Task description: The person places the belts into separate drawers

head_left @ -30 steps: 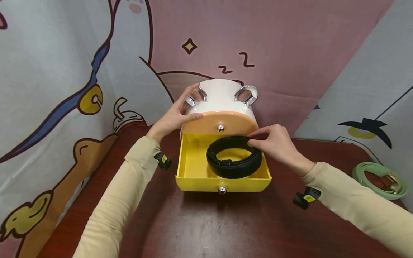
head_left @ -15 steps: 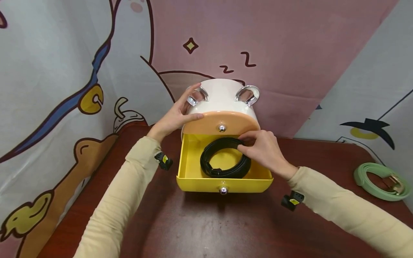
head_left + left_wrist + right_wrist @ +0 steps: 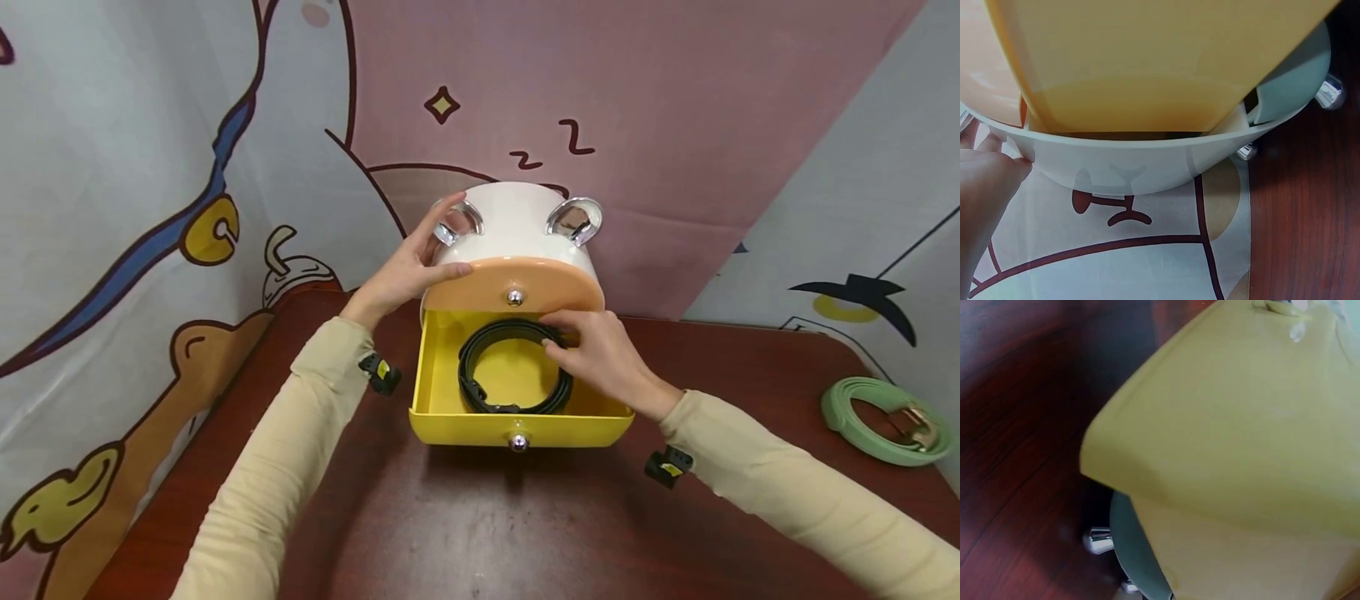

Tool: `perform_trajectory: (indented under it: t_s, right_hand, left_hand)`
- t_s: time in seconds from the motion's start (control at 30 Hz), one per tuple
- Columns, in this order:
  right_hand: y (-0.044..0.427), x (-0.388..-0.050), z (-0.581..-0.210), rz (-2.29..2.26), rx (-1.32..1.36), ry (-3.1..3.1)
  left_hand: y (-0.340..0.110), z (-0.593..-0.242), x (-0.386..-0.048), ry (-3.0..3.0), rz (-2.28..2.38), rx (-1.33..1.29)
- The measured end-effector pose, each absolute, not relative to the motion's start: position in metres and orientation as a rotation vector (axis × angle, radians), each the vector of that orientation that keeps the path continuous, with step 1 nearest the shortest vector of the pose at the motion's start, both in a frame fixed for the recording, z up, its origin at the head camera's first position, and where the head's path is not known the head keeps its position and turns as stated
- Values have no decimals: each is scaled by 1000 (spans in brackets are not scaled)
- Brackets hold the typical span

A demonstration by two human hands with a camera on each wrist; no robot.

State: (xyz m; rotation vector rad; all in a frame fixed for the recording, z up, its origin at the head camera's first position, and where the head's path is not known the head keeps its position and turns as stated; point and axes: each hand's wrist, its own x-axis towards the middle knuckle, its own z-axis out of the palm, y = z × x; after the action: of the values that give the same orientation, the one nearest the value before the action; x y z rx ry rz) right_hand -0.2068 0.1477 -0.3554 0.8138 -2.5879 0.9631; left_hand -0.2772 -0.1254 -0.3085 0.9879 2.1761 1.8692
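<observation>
In the head view a white storage box (image 3: 513,218) with an orange upper drawer front (image 3: 480,287) stands on the table, its yellow drawer (image 3: 457,429) pulled out. A coiled black belt (image 3: 472,375) lies in that drawer. My right hand (image 3: 603,354) pinches the coil's right rim between thumb and fingers. My left hand (image 3: 405,267) rests on the box's upper left, fingers by the left silver ring and thumb on the orange front's edge. In the left wrist view, that hand (image 3: 988,181) touches the white shell (image 3: 1116,165). The right wrist view shows the yellow drawer (image 3: 1229,419) but no hand.
A coiled green belt (image 3: 885,421) with a gold-coloured buckle lies at the right of the dark red table (image 3: 480,517). Behind the box hangs a printed cloth (image 3: 645,100), which also covers the left side.
My right hand has moved left and the black belt has gone from a raised, tilted position down into the drawer. My left hand has stayed on the box.
</observation>
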Motion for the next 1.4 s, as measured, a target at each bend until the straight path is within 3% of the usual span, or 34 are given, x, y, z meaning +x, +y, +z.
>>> perform_trajectory:
  t_s: [0.3,0.83,1.4]
  right_hand:
    - [157,-198,-352,1192,923,-2567]
    - [165,-152,-329,1424,1038,-2528]
    - [159,-119,-347,1598,1252,-2534]
  left_hand:
    - [-122,-308,-277,2193,1854,1012]
    - [-123,-310,-279,2206,1861,1043]
    - [-126,-308,-277,2220,1845,1019]
